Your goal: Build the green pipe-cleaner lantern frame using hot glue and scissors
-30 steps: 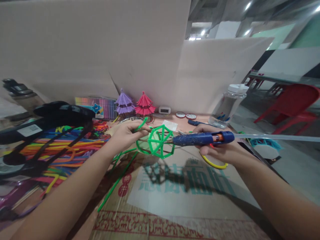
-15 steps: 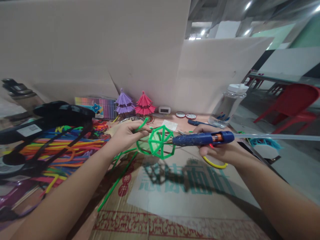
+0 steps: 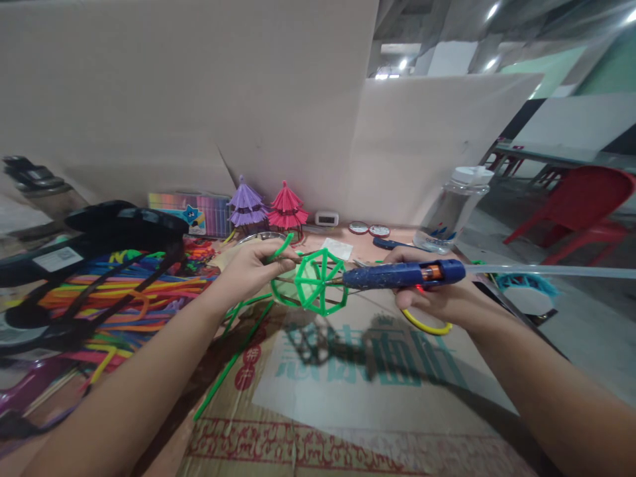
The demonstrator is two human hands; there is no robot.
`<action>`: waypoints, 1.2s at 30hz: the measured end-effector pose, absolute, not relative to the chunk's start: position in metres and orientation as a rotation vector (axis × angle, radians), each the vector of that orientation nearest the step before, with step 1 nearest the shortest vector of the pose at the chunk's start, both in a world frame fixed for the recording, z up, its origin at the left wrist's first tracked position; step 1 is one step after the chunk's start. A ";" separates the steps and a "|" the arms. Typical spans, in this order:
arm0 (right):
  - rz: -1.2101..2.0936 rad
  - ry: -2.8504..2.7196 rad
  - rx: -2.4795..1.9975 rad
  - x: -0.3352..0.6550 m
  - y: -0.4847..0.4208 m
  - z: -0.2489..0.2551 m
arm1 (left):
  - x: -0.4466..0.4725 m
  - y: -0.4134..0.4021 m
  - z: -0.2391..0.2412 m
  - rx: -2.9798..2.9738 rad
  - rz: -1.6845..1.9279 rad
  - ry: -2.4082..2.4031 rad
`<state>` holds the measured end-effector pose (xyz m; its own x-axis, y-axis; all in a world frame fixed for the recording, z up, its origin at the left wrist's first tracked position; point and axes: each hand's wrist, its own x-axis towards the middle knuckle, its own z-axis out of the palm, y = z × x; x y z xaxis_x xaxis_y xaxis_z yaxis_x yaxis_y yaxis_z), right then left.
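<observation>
We noted no shift vs. earlier: left hand (image 3: 251, 265) pinched green frame (image 3: 320, 281), right hand (image 3: 437, 298) gripped glue gun (image 3: 405, 275), nozzle kept at hub.

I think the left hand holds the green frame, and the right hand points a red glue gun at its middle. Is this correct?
Not quite. The glue gun is blue, not red, as the head view shows. The rest is right: the left hand holds the green frame, and the right hand points the gun at its middle.
</observation>
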<state>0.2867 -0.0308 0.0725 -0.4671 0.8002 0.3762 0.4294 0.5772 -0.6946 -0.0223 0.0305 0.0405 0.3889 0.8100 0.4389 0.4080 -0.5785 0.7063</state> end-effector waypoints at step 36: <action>0.700 -1.877 -1.201 0.320 0.011 0.048 | 0.000 0.045 -0.013 1.651 0.949 0.974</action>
<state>0.3196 0.0109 0.0484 -0.2453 0.9155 0.3189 0.4832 0.4006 -0.7785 0.0000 0.0451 -0.0129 0.3783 0.9146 0.1429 0.1670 -0.2193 0.9613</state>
